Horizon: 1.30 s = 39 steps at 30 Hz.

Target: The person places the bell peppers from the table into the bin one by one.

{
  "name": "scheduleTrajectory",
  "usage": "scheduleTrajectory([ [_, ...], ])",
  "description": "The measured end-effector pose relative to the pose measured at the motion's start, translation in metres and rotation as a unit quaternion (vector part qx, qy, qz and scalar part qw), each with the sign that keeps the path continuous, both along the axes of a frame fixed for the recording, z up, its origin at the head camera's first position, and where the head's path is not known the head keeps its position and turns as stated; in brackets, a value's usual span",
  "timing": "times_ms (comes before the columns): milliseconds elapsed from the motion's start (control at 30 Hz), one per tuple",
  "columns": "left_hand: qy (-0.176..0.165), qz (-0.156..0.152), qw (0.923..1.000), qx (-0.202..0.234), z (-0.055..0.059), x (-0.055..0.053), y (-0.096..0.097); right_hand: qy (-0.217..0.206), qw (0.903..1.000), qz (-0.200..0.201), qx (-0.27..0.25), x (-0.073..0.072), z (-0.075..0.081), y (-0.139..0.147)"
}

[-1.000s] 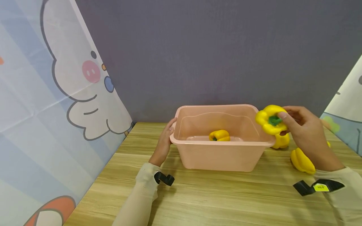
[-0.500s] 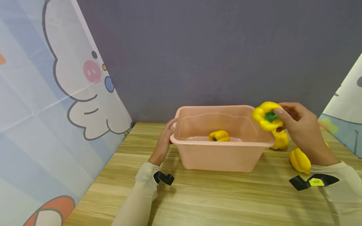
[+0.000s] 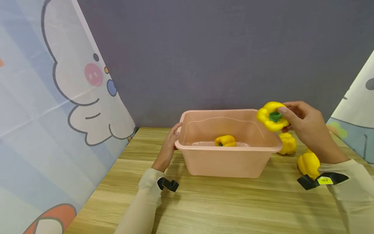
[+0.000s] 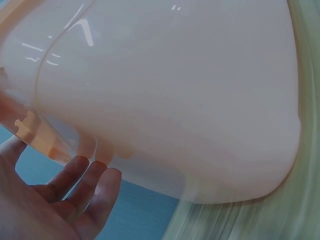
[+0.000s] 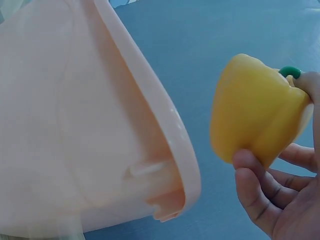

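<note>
In the head view, my right hand (image 3: pixel 306 125) pinches a yellow bell pepper (image 3: pixel 264 117) with a green stem, thumb beside the stem. It is raised at the right end of a pink plastic bin (image 3: pixel 223 162), its near side overlapping the rim in this view. The right wrist view puts this pepper (image 5: pixel 255 107) just outside the bin's rim (image 5: pixel 170 117). My left hand (image 3: pixel 168 148) grips the bin's left end at the rim; in the left wrist view its fingers (image 4: pixel 102 195) lie against the outer wall under the edge. Another yellow pepper (image 3: pixel 225 141) lies inside the bin.
Two more yellow peppers stand on the wooden table (image 3: pixel 222 201) right of the bin: one pepper (image 3: pixel 287 144) close to its wall, another pepper (image 3: pixel 308 163) partly behind my right wrist. A grey partition (image 3: pixel 204 58) rises behind, with a cartoon-printed sheet (image 3: pixel 38 107) at the left.
My right hand has moved left and slightly upward with its pepper, toward the bin's right rim. My left hand and the bin have stayed in place.
</note>
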<state>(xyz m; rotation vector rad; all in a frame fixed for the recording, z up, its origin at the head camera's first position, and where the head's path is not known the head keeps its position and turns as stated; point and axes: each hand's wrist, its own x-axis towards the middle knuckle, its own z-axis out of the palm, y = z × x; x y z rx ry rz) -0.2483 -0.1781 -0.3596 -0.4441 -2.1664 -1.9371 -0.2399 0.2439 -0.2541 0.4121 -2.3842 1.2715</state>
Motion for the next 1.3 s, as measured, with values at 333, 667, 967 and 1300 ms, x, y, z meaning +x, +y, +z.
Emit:
scheduleTrajectory([
  [333, 0.004, 0.001, 0.9999, 0.015, -0.002, 0.000, 0.002, -0.021, 0.9996, 0.019, 0.008, -0.004, 0.010, -0.002],
  [667, 0.001, 0.007, 0.9998, 0.018, 0.000, 0.001, 0.003, -0.061, 0.9960, 0.038, 0.053, -0.010, 0.022, 0.000],
  [967, 0.001, -0.006, 0.9997, 0.024, 0.002, 0.001, 0.004, -0.061, 0.9916, 0.042, 0.106, -0.013, 0.028, -0.004],
  [1300, 0.014, 0.002, 0.9998, 0.016, -0.001, 0.000, 0.004, -0.071, 0.9865, 0.051, 0.139, -0.021, 0.034, -0.007],
])
